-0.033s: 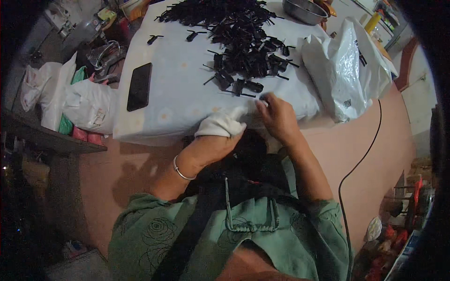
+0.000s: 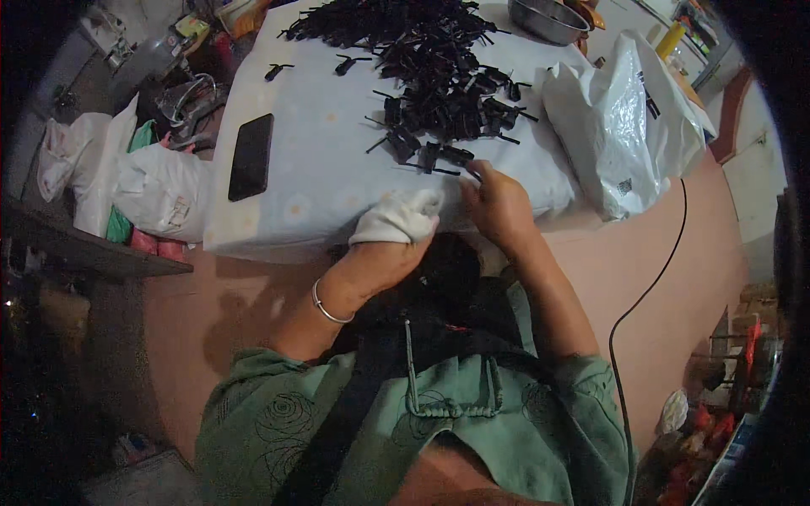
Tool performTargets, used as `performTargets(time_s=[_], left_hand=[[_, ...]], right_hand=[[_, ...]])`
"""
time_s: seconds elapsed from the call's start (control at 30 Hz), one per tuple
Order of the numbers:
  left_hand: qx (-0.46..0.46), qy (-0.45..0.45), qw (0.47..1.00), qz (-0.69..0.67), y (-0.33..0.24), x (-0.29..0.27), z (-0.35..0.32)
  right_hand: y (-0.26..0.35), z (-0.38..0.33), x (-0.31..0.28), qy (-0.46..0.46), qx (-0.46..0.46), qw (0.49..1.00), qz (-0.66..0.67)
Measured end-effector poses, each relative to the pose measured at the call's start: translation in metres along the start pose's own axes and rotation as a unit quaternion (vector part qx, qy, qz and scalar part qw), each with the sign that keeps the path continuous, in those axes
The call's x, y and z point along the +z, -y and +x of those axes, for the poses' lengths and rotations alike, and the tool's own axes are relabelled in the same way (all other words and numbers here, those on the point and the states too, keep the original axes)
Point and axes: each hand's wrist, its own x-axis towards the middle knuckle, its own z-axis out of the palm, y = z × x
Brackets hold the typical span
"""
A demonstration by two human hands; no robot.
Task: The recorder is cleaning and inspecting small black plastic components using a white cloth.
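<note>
I find the left hand [image 2: 390, 255], under cloth [image 2: 395, 219], shifted slightly from the right hand [image 2: 499, 202] beside black parts [image 2: 456, 118]; grips I cannot tell.

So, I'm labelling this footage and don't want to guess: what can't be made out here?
In the head view:
- Left hand: its grip, hidden by the white cloth.
- Right hand: whether it holds anything, too small and blurred.
- Metal bowl: far side, cut off by the top edge.
- White plastic bag: any contents, hidden by its side.

Green top [image 2: 531, 430], silvery bangle [image 2: 320, 308]
</note>
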Motion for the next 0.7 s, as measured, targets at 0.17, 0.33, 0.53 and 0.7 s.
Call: performTargets(time_s=[0.17,0.33,0.53,0.7], left_hand=[[-0.053,-0.077,0.995,0.040,0.014,-0.006,0.003],[-0.023,-0.096,0.990,0.096,0.025,-0.003,0.010],[-0.101,-0.018,0.990,0.097,0.021,-0.001,0.016],[-0.118,-0.031,0.982,-0.141,0.023,-0.006,0.017]], right_hand=[[-0.009,0.011,0.014,-0.016,-0.088,0.986,-0.142],[-0.006,0.000,0.021,-0.021,-0.202,0.977,-0.068],[0.003,-0.003,0.018,-0.008,-0.264,0.961,-0.081],[0.021,-0.005,0.015,-0.100,-0.227,0.969,-0.005]])
